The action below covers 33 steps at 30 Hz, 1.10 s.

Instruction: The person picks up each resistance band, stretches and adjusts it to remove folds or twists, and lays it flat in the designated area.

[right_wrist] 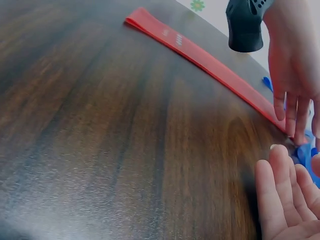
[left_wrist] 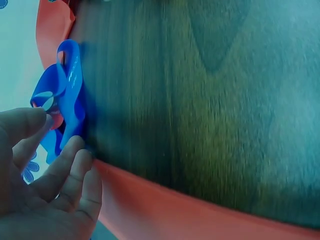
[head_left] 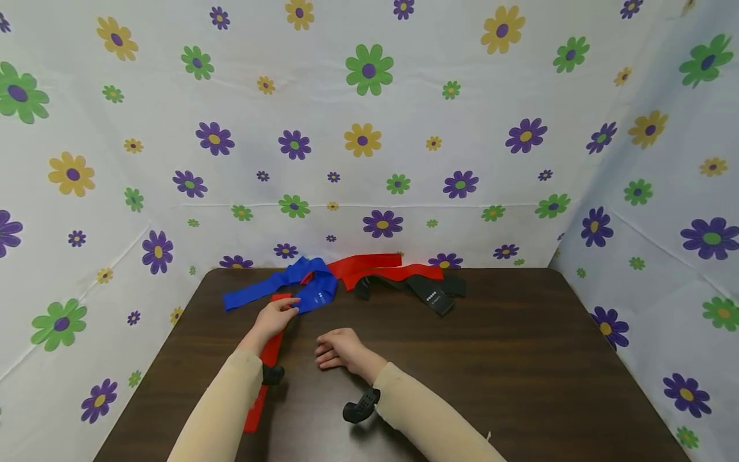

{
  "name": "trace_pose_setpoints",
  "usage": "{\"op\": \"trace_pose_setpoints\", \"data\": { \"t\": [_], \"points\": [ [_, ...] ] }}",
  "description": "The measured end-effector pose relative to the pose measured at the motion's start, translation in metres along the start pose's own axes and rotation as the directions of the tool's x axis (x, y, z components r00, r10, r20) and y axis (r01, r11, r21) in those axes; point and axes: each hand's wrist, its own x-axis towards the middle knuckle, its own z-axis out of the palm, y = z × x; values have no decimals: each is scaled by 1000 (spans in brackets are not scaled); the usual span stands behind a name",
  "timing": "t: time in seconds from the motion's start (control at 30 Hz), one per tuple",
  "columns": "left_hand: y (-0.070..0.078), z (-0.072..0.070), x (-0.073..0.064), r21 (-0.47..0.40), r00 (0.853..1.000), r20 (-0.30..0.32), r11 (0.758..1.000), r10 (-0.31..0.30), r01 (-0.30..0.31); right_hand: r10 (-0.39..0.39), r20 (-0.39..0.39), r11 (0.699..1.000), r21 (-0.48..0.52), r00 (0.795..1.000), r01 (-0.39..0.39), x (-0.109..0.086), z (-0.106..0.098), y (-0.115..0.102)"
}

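My left hand is over the far end of a flat red resistance band, its fingertips right beside a crumpled blue resistance band. In the left wrist view, the thumb and fingers are spread apart, with the blue band beyond them. The red band lies lengthwise along the left of the table, partly hidden under my left hand and forearm. Over the table to the right, my right hand has its fingers loosely bent and holds nothing. White print shows on the red band in the right wrist view.
Along the back edge of the dark wooden table, another red band and a black band lie tangled beside the blue one. Flower-printed cloth stands behind the table and at both sides. Each wrist wears a black camera.
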Motion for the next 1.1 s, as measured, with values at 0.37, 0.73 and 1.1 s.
{"op": "trace_pose_setpoints", "data": {
  "t": [0.37, 0.73, 1.1],
  "points": [
    [10, 10, 0, -147, 993, -114, 989, -7, -10, 53, 44, 986, 153, 998, -59, 10, 3, -2],
    [39, 36, -14, -612, 961, -237, 790, -141, -35, -26, 189, 959, 283, 982, -29, 19, 10, -16],
    [60, 49, -36, -715, 979, -185, 695, -81, -78, 7, 58, 908, 418, 998, -30, 23, 3, -23]
  ]
}}
